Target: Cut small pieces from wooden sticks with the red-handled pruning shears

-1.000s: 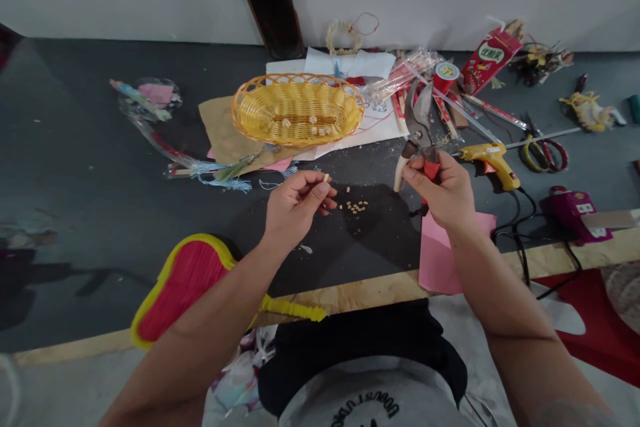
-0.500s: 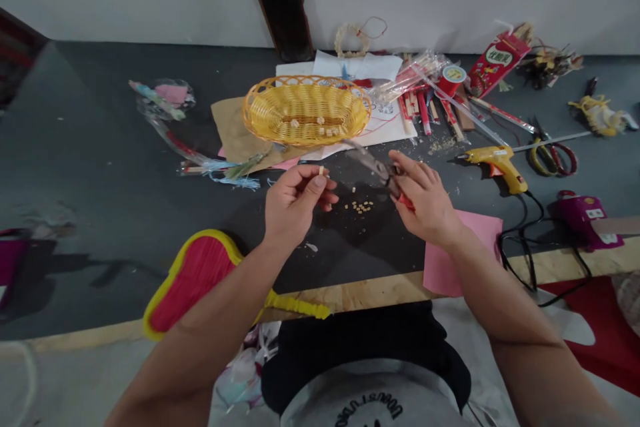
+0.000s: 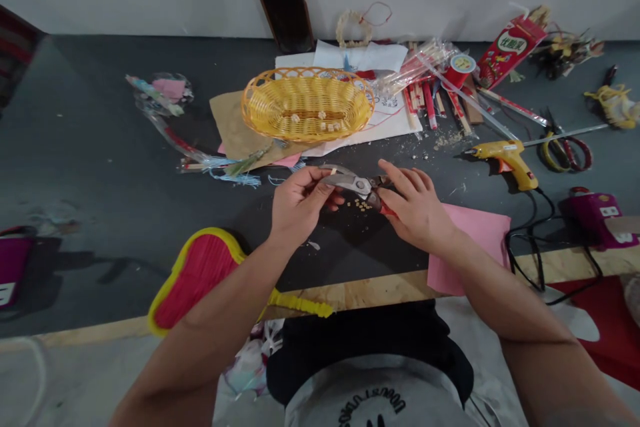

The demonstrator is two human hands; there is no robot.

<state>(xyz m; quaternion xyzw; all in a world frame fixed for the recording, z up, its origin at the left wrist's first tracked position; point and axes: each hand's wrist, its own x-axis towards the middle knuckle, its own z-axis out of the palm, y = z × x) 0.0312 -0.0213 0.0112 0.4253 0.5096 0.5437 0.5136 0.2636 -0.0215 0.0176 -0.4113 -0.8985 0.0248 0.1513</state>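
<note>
My left hand (image 3: 303, 203) pinches a small pale wooden piece (image 3: 333, 172) between thumb and fingers. My right hand (image 3: 417, 207) is wrapped round the red handles of metal shears (image 3: 357, 184). The shears' blades are parted and reach to the wooden piece at my left fingertips. Under the shears, several tiny cut pieces (image 3: 361, 205) lie on the dark table. Beyond my hands is a yellow wicker basket (image 3: 310, 97) with several small light pieces in it.
A yellow glue gun (image 3: 507, 159), scissors (image 3: 564, 150) and a purple box (image 3: 595, 217) with black cable are on the right. Red-wrapped sticks and a red drink carton (image 3: 513, 48) lie behind. A pink-and-yellow fan-shaped object (image 3: 197, 273) is by my left forearm; pink paper (image 3: 473, 240) is under my right.
The shears have moved left, and their blades now reach the piece in my left hand. My right hand has shifted slightly left, and the whole view has moved a little.
</note>
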